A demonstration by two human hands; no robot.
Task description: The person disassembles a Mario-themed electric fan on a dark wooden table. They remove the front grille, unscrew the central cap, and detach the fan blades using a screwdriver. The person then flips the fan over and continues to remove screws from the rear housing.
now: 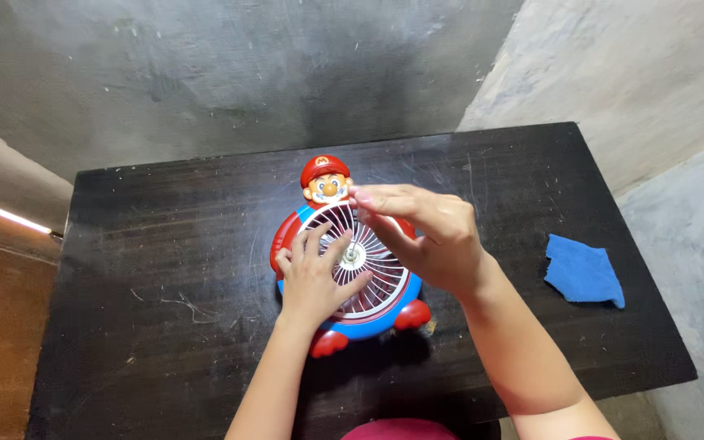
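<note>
Right fingertips (362, 195): pinched together above the upper rim of the grille, just below the figure's chin; whether something small is held between them cannot be told.
Right hand (425, 236): raised over the right half of the grille, knuckles up, wrist running off toward the lower right.
Left fingers (319, 240): spread and laid flat on the white ribs, tips close to the metal hub; they press down and grip nothing.
Left hand (311, 281): rests on the left and lower part of the grille, steadying it.
Hub (350, 256): small bright metal centre of the grille, exposed between the two hands.
Grille (376, 285): white, round, with radial ribs; seated in the body, not lifted off.
Toy fan (344, 261): a blue and red cartoon-figure housing with a red-capped head at the top and two red feet at the bottom, lying on its back near the middle of the table.
Table (165, 269): dark, scratched wooden top against a grey wall.
Blue cloth (584, 273): crumpled, lying well apart from the fan at the right side of the table, untouched.
Progress, as judged: work on the fan's front looks early; the grille is in place, no loose part lies on the table, and the cloth is unused.
</note>
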